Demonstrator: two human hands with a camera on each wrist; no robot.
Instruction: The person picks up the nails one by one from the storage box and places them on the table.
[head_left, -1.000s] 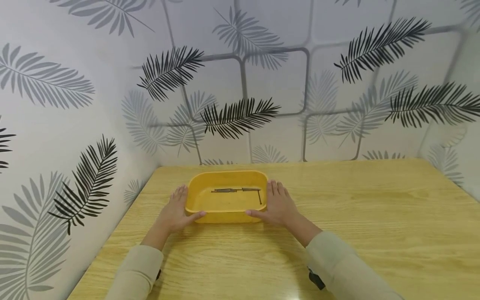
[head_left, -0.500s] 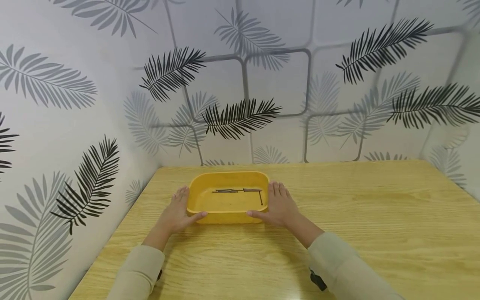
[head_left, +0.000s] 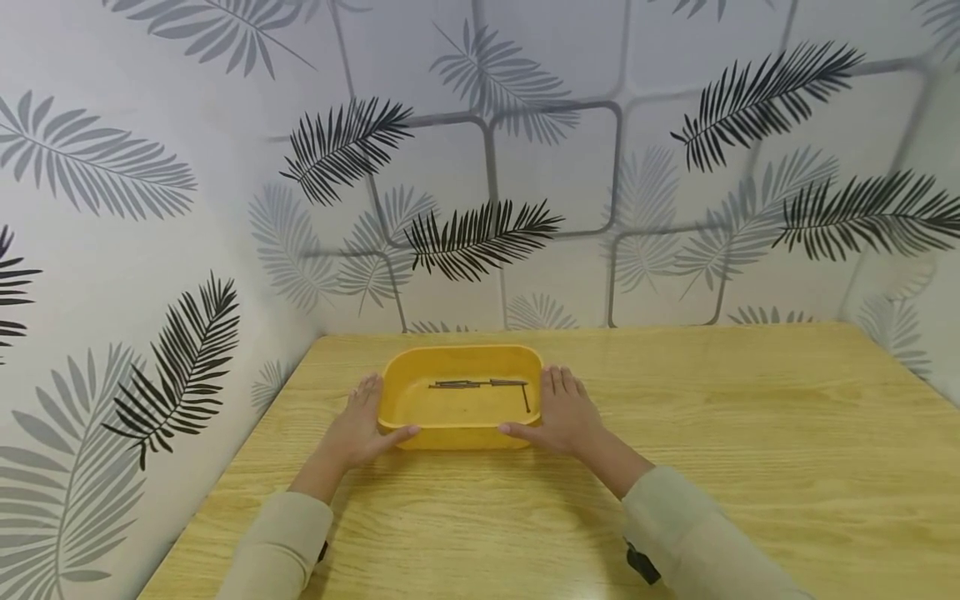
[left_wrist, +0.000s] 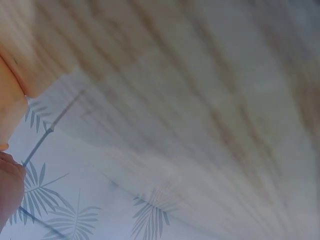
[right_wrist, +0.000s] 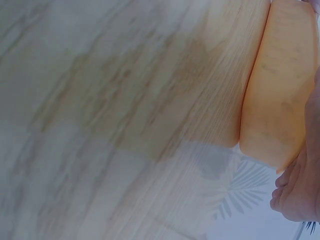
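Note:
A yellow plastic tub (head_left: 465,437) with rounded corners sits on the table. Several long dark nails (head_left: 459,384) lie on its floor, most in a row across the back and one at an angle near the right end. Along the tub's left end my left hand (head_left: 360,425) lies with straight fingers, its thumb reaching over the front rim. My right hand (head_left: 567,417) presses the opposite end the same way, thumb on the front rim. In the right wrist view the tub's wall (right_wrist: 280,85) shows as orange beside the right hand's fingertips (right_wrist: 295,192).
A wood-grain table (head_left: 720,467) runs under everything, its back edge against a wall (head_left: 555,175) printed with feathery leaves. Another patterned wall (head_left: 150,250) stands close on the left. Light sleeves (head_left: 281,542) cover both forearms.
The tub and both hands sit slightly farther right and lower in the head view, mostly along with a small shift of the whole view. The nails keep their layout.

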